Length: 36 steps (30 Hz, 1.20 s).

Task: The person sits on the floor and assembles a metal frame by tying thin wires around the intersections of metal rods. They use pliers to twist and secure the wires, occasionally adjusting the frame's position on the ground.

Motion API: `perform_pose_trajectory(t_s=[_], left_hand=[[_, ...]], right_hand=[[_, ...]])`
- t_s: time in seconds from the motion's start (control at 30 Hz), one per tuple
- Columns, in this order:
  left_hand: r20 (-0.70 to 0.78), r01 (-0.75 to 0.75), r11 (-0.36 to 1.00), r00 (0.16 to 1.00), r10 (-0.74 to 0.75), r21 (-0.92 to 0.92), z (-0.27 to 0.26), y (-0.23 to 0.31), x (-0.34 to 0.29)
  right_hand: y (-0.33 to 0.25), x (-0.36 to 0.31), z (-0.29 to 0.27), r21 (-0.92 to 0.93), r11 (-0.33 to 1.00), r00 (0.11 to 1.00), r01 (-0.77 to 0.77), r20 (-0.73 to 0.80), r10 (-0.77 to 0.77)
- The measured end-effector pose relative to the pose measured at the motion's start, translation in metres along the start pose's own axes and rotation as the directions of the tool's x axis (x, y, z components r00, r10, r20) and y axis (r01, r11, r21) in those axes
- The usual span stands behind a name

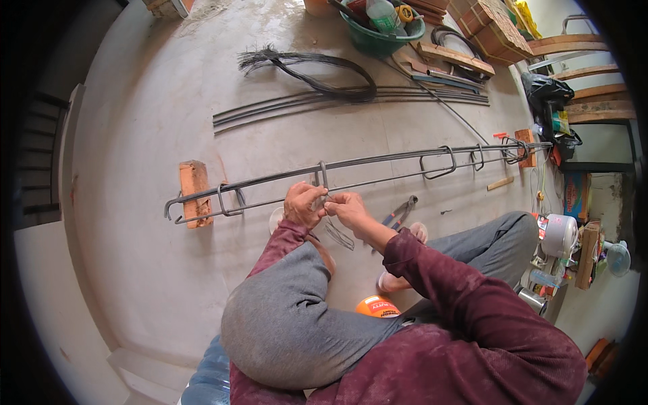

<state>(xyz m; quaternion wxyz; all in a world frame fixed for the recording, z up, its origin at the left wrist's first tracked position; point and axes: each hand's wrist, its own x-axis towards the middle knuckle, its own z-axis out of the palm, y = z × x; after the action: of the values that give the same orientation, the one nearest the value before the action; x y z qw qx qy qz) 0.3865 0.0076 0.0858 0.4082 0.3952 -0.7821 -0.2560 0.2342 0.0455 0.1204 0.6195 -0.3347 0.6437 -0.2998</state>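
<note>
A long cage of steel rebar rods runs across the floor in front of me, with bent steel stirrups around it. My left hand is closed in a pinch at the lower rod, close beside one stirrup. Fingertips nearly touching it, my right hand pinches thin tie wire. More loops of tie wire hang below the two hands. Exactly what sits between the left fingertips is too small to make out. Pincers with blue-and-red handles lie on the floor right of my hands.
Bricks prop the cage at its left end and near its right end. Beyond it lie loose rods and a bundle of black wire. A green tub of tools stands farther back. An orange container is beside my leg.
</note>
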Motion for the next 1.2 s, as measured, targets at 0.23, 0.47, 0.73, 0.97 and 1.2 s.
perform_pose_trajectory(t_s=[0.23, 0.47, 0.73, 0.97, 1.2], left_hand=[[-0.033, 0.031, 0.994, 0.999, -0.028, 0.107, 0.010, -0.013, -0.010], [0.020, 0.162, 0.985, 0.986, -0.164, 0.062, 0.008, -0.002, -0.005], [0.072, 0.157, 0.972, 0.983, -0.172, 0.178, 0.009, -0.012, -0.010], [0.080, 0.020, 0.969, 0.996, -0.040, 0.245, 0.004, -0.014, -0.006], [0.119, 0.018, 0.975, 0.992, -0.046, 0.222, 0.009, -0.010, 0.000]], right_hand=[[-0.040, 0.020, -0.027, -0.541, 0.835, 0.994, 0.103, 0.084, -0.068], [-0.039, 0.036, -0.043, -0.761, 0.360, 0.835, 0.539, 0.427, -0.348], [-0.047, 0.006, -0.016, -0.782, 0.077, 0.688, 0.619, 0.492, -0.533], [-0.011, 0.023, -0.006, -0.878, 0.172, 0.736, 0.446, 0.251, -0.629], [0.011, 0.024, -0.002, 0.644, 0.633, 0.883, -0.430, 0.151, 0.445]])
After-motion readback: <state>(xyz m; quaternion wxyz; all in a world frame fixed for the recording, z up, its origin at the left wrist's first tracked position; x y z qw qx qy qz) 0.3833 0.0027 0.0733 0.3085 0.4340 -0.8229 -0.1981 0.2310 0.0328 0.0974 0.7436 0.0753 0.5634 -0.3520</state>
